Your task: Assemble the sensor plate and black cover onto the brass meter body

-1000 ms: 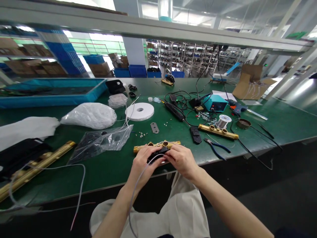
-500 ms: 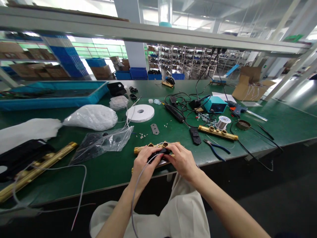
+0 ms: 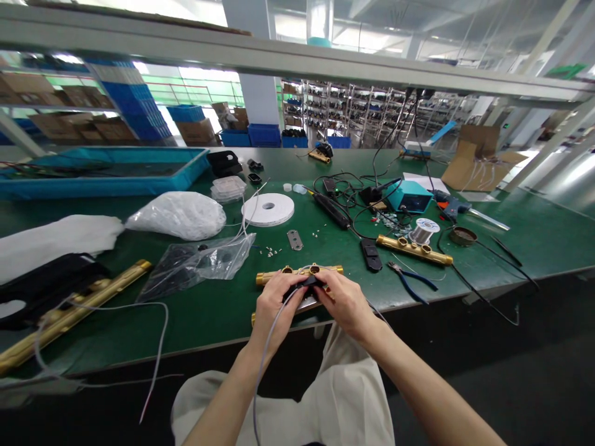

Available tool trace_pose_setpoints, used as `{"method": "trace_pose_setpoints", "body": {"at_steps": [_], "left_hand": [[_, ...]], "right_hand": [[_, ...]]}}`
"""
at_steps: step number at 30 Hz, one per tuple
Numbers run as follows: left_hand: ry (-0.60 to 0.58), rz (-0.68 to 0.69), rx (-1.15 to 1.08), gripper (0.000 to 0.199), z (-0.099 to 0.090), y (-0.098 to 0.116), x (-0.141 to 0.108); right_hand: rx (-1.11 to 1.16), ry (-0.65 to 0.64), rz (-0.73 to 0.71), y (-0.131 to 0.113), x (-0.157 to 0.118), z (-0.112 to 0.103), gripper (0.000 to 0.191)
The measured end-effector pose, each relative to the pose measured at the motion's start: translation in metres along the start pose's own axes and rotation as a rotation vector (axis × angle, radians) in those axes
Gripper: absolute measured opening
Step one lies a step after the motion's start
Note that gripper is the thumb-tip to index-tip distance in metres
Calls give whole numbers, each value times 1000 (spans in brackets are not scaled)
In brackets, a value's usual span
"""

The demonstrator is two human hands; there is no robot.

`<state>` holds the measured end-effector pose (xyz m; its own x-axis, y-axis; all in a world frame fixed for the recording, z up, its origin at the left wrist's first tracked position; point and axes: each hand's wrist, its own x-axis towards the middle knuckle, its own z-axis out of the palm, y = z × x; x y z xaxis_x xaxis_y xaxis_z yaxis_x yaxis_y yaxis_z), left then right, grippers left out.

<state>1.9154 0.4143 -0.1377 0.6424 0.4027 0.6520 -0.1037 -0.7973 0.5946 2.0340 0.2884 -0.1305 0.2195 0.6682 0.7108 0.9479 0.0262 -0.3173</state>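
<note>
Two bare hands met at the near bench edge. Left hand (image 3: 275, 310) and right hand (image 3: 346, 302) both gripped, fingertips pinching a small black part (image 3: 309, 282) between them. Brass manifold (image 3: 266, 279) lay just beyond the fingers, partly hidden. Grey cable (image 3: 263, 357) trailed down over the left forearm. Perforated metal plate (image 3: 294, 240) sat farther out, ahead of both hands; blue-handled pliers (image 3: 399, 271) lay right of the right hand.
</note>
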Motion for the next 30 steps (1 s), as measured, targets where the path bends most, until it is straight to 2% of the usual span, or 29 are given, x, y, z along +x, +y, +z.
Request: {"method": "trace_pose_setpoints", "body": {"at_steps": [13, 19, 23, 30], "left_hand": [[19, 71, 39, 16, 0, 0, -2], [30, 64, 42, 15, 0, 1, -2], [47, 66, 48, 16, 1, 1, -3], [26, 20, 9, 14, 0, 3, -1]], "right_hand": [[-179, 35, -152, -2, 1, 0, 15], [-218, 53, -193, -1, -3, 5, 21], [-177, 56, -185, 1, -2, 4, 22], [-19, 69, -86, 4, -4, 1, 14]]}}
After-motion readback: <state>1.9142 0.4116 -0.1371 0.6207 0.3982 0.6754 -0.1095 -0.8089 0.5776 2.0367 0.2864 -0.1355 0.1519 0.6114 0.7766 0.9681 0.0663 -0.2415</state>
